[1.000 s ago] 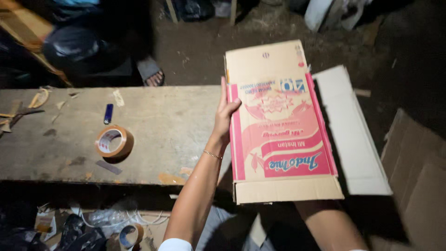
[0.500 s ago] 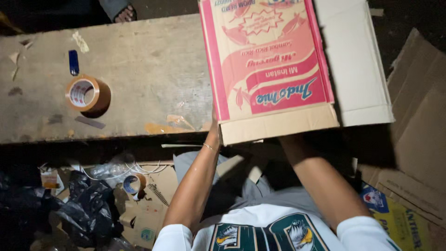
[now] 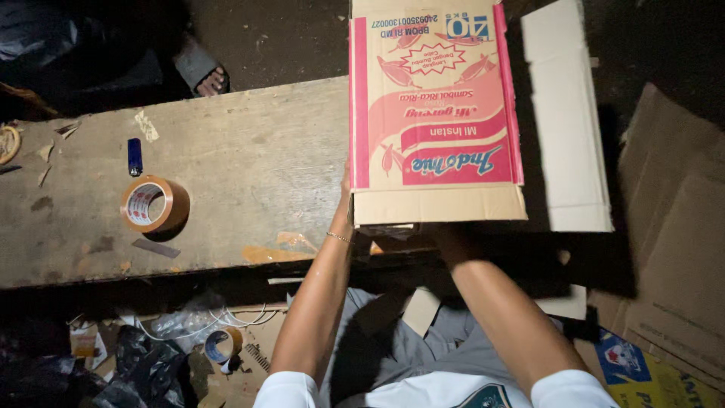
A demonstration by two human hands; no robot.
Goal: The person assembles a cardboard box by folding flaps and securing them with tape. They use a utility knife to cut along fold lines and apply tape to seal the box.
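Worn wooden bench point(image 3: 249, 174), hands gripping pink cardboard box point(image 3: 434, 113), tape roll point(image 3: 153, 203)

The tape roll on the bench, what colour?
Brown tape roll with a white inner core, seen in the head view.

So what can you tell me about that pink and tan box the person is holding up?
The cardboard carton is a flattened corrugated box, tan with pink and red printed panels that read upside down from this view. Plain tan flaps show at its near and far ends. It is held over the right end of the wooden bench. The left hand grips its left edge; the right hand is hidden beneath it, only the forearm showing.
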